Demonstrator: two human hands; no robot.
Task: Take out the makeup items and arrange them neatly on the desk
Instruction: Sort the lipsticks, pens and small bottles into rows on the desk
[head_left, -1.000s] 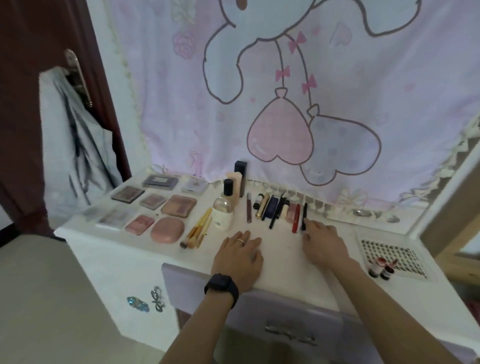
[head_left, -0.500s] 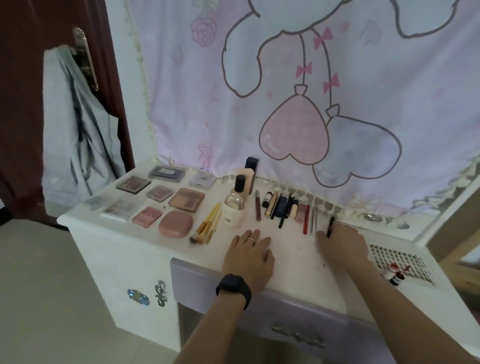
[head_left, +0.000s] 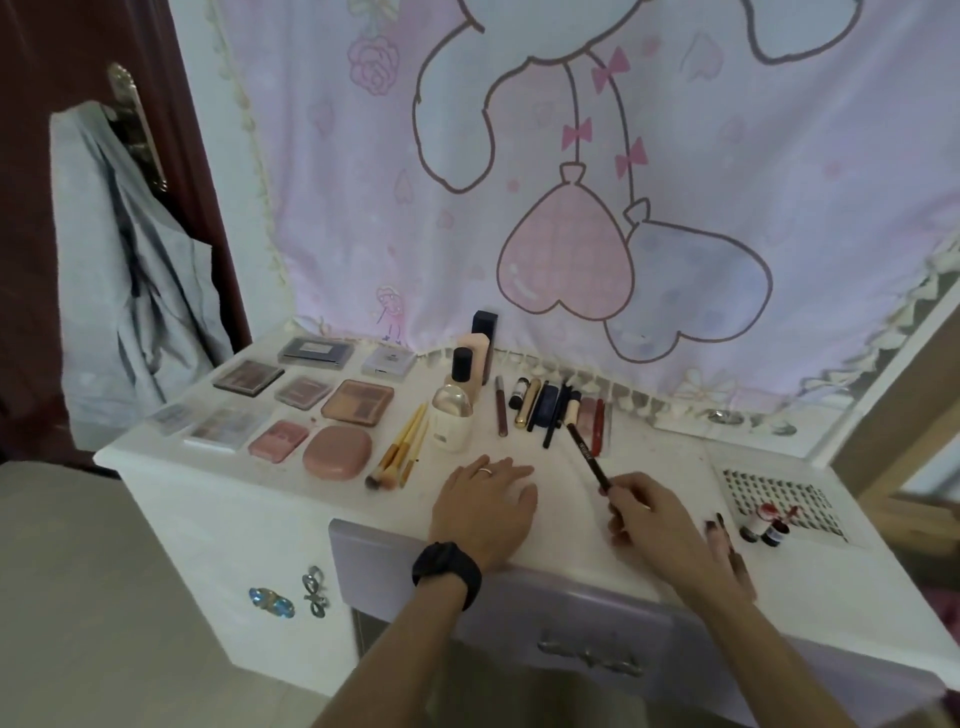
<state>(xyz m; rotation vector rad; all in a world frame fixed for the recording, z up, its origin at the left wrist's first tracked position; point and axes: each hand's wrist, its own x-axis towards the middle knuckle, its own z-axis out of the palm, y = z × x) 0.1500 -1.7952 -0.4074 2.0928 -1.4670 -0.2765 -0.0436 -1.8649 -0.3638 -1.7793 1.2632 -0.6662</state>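
Two hands sit apart on the tabletop (head_left: 670, 467): the left hand (head_left: 488, 506) lies flat, the right hand (head_left: 657, 522) pinches a dark pencil (head_left: 588, 457) slanting toward the makeup row (head_left: 546, 408) just beyond them, its labels unreadable.

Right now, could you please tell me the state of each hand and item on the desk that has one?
Left hand: open, flat on the desk.
Right hand: grips the black pencil.
Black pencil: tilted, held at its near end.
Foundation bottle: upright, black cap on.
Pink compact: closed, lying flat.
Makeup brushes: lying side by side.
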